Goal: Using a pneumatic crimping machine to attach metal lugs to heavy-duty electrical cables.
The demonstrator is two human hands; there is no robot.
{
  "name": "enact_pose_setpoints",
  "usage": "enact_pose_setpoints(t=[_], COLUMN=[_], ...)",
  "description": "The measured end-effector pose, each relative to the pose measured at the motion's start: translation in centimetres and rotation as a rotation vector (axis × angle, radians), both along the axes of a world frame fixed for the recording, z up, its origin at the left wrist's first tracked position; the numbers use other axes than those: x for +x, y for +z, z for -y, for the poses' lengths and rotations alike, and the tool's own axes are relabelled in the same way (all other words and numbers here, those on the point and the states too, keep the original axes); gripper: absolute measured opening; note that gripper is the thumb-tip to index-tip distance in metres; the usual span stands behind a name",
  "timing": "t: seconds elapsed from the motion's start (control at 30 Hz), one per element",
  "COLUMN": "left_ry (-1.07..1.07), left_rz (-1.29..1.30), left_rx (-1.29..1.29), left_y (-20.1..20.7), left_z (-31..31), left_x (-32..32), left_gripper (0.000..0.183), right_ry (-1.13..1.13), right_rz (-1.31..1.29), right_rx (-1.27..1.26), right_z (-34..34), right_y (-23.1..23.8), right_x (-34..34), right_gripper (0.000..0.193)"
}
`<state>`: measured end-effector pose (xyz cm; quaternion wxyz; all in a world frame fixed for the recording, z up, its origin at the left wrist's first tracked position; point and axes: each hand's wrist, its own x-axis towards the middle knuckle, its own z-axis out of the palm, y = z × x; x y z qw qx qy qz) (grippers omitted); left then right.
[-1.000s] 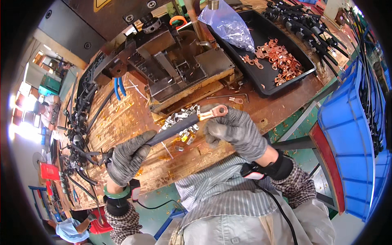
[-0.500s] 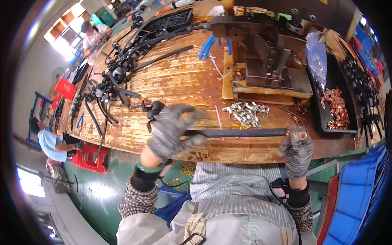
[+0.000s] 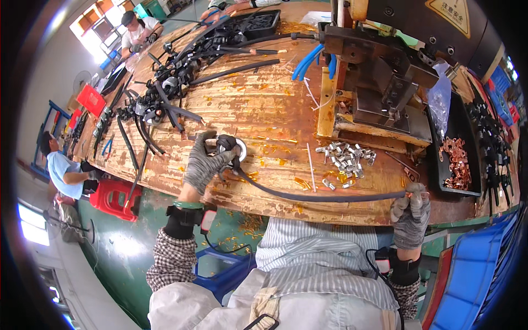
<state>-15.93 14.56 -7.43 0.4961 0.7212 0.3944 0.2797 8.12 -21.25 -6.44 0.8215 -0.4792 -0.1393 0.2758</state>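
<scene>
Gripping the black fitting [image 3: 226, 143] in the left hand [image 3: 203, 166], no longer keeping the cable [image 3: 330, 198] straight; pinching its other end in the right hand [image 3: 410, 217], leaving it sagging between both hands, seemingly supported only at its ends.

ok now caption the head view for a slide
At a workbench, the gloved left hand grips a black fitting and the right hand holds one end of a dark cable.

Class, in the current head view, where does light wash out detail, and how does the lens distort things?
Head view: the upper-left window is blown out white; head view: glare whitens part of the green floor; head view: the front edge of the workbench bows, and the corners go black.
</scene>
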Motion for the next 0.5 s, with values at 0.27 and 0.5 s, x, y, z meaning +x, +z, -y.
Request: enact_pose_setpoints(t=[0.27,0.5], left_ry=[0.034,-0.476], left_rz=[0.723,0.84], left_rx=[-0.027,0.471], left_y=[6.7,8.6], left_z=[12.2,17.2], left_x=[4.6,7.5], left_gripper=[0.069,0.077], right_ry=[0.277,0.034], right_rz=[0.513,0.168], right_rx=[-0.009,0.159], right_z=[-3.7,-5.9], right_y=[0.6,5.0], right_x=[-5.1,-7.8], right_gripper=[0.079,0.038])
